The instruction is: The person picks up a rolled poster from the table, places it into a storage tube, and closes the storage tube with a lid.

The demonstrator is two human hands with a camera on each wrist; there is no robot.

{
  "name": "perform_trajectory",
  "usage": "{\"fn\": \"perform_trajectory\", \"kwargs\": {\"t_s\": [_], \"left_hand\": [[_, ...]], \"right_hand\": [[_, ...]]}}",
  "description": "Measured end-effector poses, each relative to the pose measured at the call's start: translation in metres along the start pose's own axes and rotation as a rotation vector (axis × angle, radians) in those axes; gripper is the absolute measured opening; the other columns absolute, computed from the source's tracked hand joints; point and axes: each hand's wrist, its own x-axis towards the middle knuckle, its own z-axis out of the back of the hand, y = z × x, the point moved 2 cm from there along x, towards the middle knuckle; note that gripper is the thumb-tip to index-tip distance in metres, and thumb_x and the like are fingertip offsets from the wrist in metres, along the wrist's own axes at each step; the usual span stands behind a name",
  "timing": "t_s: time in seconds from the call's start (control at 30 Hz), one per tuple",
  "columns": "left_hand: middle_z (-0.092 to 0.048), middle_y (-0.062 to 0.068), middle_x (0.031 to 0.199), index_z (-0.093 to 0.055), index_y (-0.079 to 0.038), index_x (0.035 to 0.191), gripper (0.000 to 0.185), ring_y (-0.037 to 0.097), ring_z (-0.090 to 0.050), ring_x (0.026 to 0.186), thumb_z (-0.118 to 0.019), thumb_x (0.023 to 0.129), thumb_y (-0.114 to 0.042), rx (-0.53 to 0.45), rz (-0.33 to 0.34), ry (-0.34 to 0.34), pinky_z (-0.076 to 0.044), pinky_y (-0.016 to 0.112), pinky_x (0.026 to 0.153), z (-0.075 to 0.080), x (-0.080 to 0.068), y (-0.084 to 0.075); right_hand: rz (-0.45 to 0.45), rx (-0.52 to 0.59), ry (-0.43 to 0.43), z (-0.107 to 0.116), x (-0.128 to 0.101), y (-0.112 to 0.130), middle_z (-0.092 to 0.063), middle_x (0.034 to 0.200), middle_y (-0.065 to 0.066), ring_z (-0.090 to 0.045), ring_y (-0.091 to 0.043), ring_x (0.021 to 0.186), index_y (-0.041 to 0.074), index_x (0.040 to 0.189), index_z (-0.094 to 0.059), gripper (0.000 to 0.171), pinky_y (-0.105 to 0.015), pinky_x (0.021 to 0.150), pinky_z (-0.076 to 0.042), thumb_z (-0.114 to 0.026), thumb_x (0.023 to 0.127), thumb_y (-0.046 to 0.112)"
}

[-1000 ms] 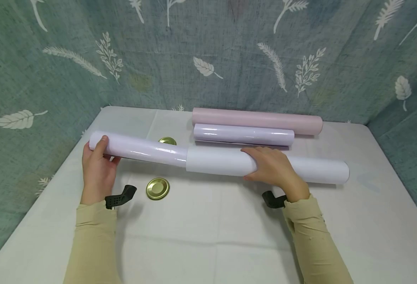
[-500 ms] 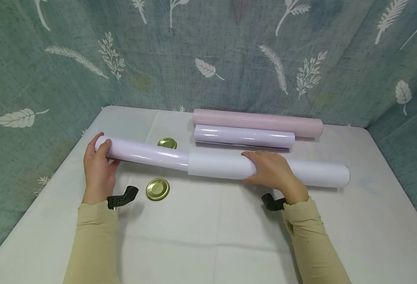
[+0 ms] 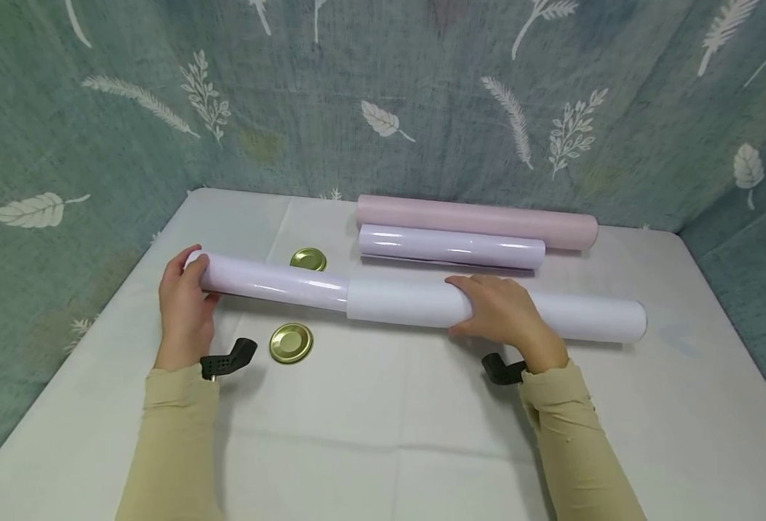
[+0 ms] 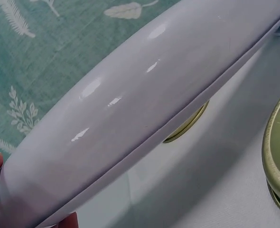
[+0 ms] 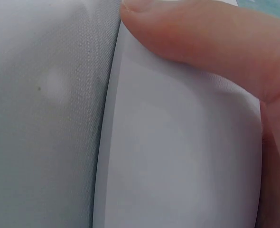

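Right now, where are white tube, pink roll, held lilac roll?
White tube [image 3: 405, 300]: head view, side's left part.
Pink roll [image 3: 477, 218]: head view, mid-side.
Held lilac roll [image 4: 135, 111]: left wrist view, mid-side.

tube: white | held roll: lilac (pale) | backdrop: grey-green, white-leafed

Curtained booth-like spot, room type unclear: leaf-print fabric hangs behind, left and right of white-covered surface.

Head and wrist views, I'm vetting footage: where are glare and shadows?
Head: glare on the held lilac roll, shadow under the white roll; left wrist: glints on that lilac roll, broad shadow on the tablecloth; right wrist: softly shaded white roll.
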Motion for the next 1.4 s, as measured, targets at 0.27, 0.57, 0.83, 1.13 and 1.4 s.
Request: {"fn": "perform_trajectory", "kwargs": {"t_s": [0.27,0.57,0.83,1.13,1.4], "left_hand": [[-0.022,-0.004,0.14,-0.043,-0.024,0.13,0.053,0.02,-0.024,0.126,-0.064,0.082,-0.033,0.021,0.008,-0.001,-0.021,0.046,0.102,-0.004,-0.005,-0.009],[-0.022,-0.002,0.14,-0.041,-0.022,0.131,0.054,0.02,-0.025,0.125,-0.064,0.082,-0.031,0.028,0.038,-0.003,-0.022,0.044,0.103,-0.003,-0.012,-0.014],[-0.023,0.0,0.14,-0.041,-0.019,0.131,0.053,0.021,-0.025,0.125,-0.063,0.084,-0.027,0.008,0.041,0.025,-0.022,0.044,0.103,-0.009,-0.012,-0.014],[-0.021,0.002,0.14,-0.038,-0.02,0.132,0.054,0.021,-0.024,0.124,-0.061,0.084,-0.032,0.064,0.075,0.058,-0.021,0.043,0.103,-0.027,-0.031,-0.017],[-0.021,0.004,0.141,-0.035,-0.019,0.134,0.052,0.021,-0.024,0.124,-0.056,0.088,-0.029,0.093,0.109,0.046,-0.021,0.042,0.102,-0.044,-0.047,-0.027]], "right_hand": [[-0.003,0.003,-0.005,0.0,0.001,0.003,-0.056,0.115,-0.004,-0.054,-0.024,0.099,0.021,0.127,-0.048,0.079,-0.042,0.08,-0.041,-0.076,0.06,0.049],[0.005,-0.006,-0.004,-0.001,0.007,0.007,-0.056,0.114,-0.004,-0.054,-0.024,0.098,0.021,0.126,-0.049,0.077,-0.041,0.079,-0.041,-0.076,0.06,0.05],[-0.009,-0.014,0.005,0.001,0.007,0.005,-0.056,0.115,-0.004,-0.053,-0.024,0.099,0.022,0.127,-0.048,0.077,-0.042,0.08,-0.041,-0.075,0.06,0.051],[-0.007,-0.021,-0.003,0.002,0.004,0.003,-0.057,0.114,-0.005,-0.054,-0.024,0.099,0.021,0.126,-0.049,0.077,-0.042,0.079,-0.041,-0.075,0.059,0.05],[-0.008,-0.022,-0.004,0.001,0.001,0.0,-0.057,0.114,-0.005,-0.054,-0.024,0.099,0.021,0.127,-0.049,0.078,-0.042,0.08,-0.041,-0.075,0.06,0.051]]}}
